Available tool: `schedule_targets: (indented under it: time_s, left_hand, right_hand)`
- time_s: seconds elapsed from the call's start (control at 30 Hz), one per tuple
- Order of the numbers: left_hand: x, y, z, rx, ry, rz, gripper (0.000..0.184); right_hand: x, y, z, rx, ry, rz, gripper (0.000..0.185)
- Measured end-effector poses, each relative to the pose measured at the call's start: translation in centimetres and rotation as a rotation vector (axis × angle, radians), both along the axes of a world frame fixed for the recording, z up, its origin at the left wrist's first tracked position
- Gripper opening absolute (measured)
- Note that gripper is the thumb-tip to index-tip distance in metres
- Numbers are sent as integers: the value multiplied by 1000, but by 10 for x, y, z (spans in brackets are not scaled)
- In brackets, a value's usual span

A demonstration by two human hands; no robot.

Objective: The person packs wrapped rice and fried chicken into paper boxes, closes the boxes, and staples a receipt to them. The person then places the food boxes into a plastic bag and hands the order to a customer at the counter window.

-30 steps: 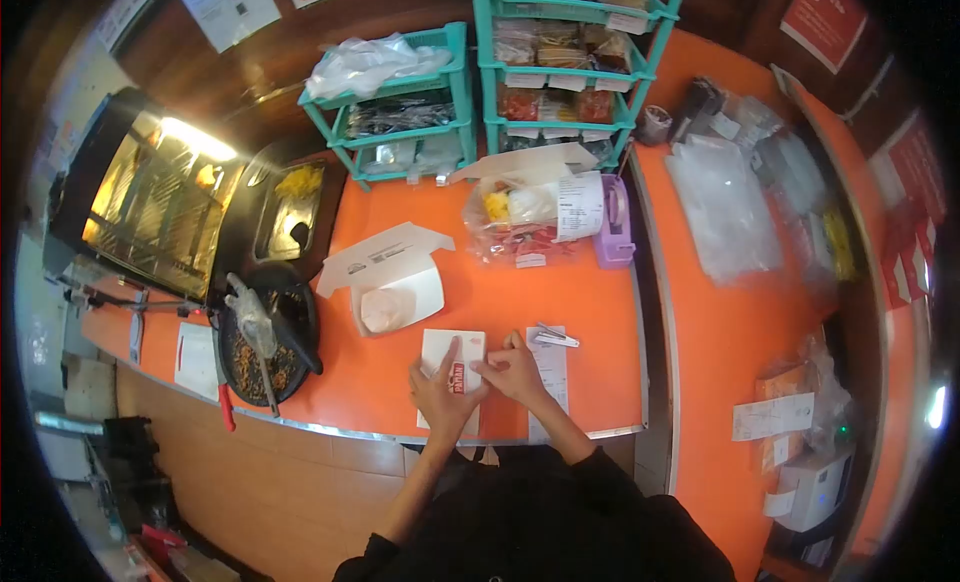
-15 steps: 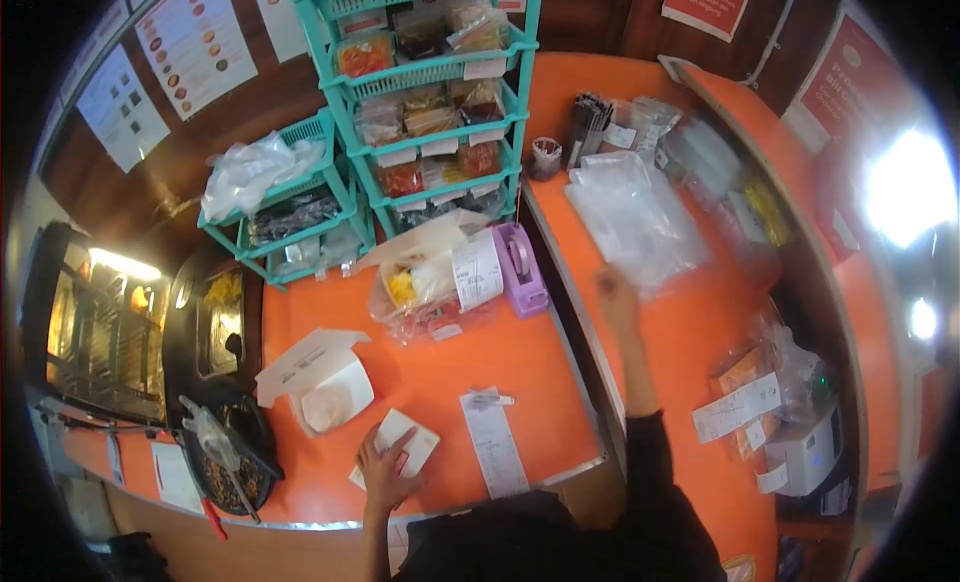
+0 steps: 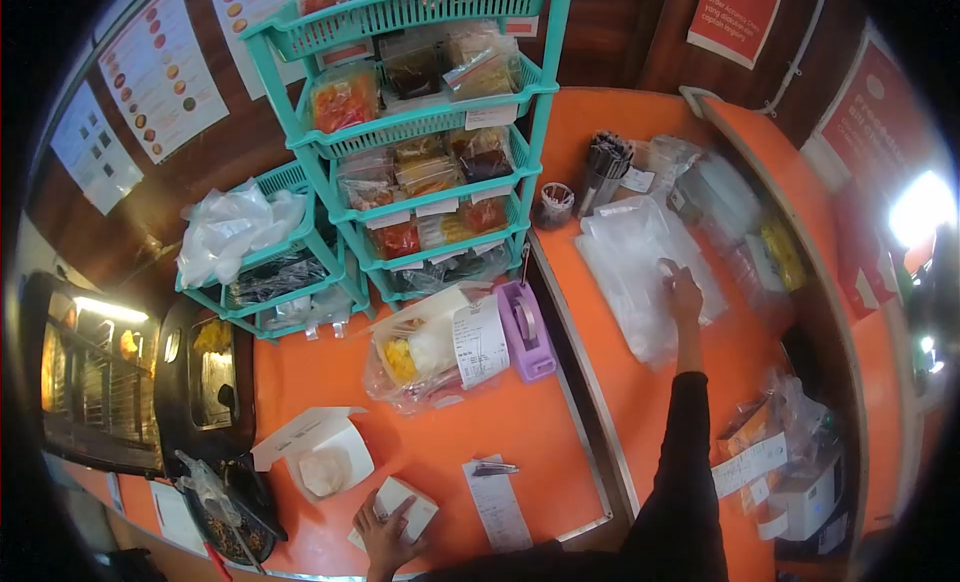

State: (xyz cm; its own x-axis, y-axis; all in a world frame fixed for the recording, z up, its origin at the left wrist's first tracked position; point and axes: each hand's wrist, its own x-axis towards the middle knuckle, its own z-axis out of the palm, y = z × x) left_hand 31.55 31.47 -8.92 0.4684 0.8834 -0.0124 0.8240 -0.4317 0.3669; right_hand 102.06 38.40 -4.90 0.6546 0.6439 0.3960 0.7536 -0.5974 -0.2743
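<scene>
My left hand (image 3: 388, 538) grips a small white carton (image 3: 408, 504) near the counter's front edge, its fingers over the top. My right hand (image 3: 683, 290) reaches to a stack of clear plastic bags (image 3: 632, 252) on the right counter, its fingers bent and pinching at the top bag. Beyond the left hand stands an open white box (image 3: 335, 450) with a pale round portion of food (image 3: 324, 470) inside. A paper receipt (image 3: 498, 512) with a pen (image 3: 496, 468) across it lies right of the carton.
Behind are a bagged food box (image 3: 412, 354) with a receipt, a purple tape dispenser (image 3: 527, 334) and green tiered baskets (image 3: 440, 250). A black pan (image 3: 232, 517) with tongs stands left. A gap (image 3: 580, 392) separates the counters. A receipt printer (image 3: 806, 502) sits far right.
My right hand has moved up and right over the plastic bags, and its fingers now pinch there. My left hand stays on the carton. The view has tilted up slightly.
</scene>
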Motion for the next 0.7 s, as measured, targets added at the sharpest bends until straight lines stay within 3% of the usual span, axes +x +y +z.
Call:
schedule_targets:
  time_s: [0.1,0.2,0.27,0.4,0.5,0.57,0.7]
  left_hand:
    - [-5,0,-10,44,18,-15,78]
    - [0,-1,-4,25,7,17,79]
    - [-1,1,-6,26,5,12,79]
    - [0,1,3,-3,-16,12,74]
    - [-3,0,-3,14,-35,16,75]
    - [0,-1,2,32,-41,19,75]
    - [0,-1,12,27,-48,17,73]
  right_hand:
    - [15,12,-6,64,10,11,36]
    - [31,21,-14,103,65,-90,25]
    - [34,20,-2,132,-153,3,10]
    - [45,16,54,26,-181,105,6]
    - [82,19,77,172,-228,137,11]
    - [55,19,127,363,-38,277,17]
    - [57,19,200,445,-120,65,20]
